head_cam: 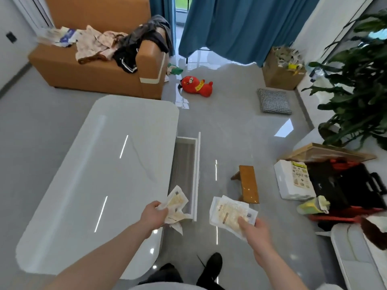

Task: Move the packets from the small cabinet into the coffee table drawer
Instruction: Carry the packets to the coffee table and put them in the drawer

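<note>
I had packets in both hands. My left hand point(154, 215) was curled round a small bunch of packets point(175, 204), its grip closed on their near ends, and they fanned out over the near end of the open drawer point(185, 166). My right hand point(254, 231) pinched a flatter stack of packets point(228, 213), thumb on top, held above the bare floor point(230, 130) just to the right of the drawer front.

The drawer stood pulled out from the right edge of the white coffee table point(100, 174), a glossy surface with rounded corners. Its white front panel ran parallel to that edge, and the grey interior showed between them.

To the right of the drawer a strip of floor lay between it and a small wooden stool point(248, 184). Further right sat a white box point(293, 180) and a black case point(343, 185). My black shoes point(211, 266) stood near the table's near corner.
</note>
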`<control>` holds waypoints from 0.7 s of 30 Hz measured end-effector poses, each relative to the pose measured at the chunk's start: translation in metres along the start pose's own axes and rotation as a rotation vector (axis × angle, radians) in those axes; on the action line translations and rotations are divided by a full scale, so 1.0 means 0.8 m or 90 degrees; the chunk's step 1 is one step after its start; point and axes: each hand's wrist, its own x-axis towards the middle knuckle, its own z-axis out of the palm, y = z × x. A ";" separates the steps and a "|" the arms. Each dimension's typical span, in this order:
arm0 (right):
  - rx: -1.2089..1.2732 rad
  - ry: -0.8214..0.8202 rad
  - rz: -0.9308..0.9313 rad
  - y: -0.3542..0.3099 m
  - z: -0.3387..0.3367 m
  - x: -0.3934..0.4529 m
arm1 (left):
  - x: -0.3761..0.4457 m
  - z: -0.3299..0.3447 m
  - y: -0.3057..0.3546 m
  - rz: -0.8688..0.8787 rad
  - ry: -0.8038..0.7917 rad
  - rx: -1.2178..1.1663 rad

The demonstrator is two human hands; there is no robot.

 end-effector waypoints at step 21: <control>-0.241 -0.097 0.072 -0.020 0.169 0.370 | 0.352 0.127 -0.055 -0.169 0.069 0.035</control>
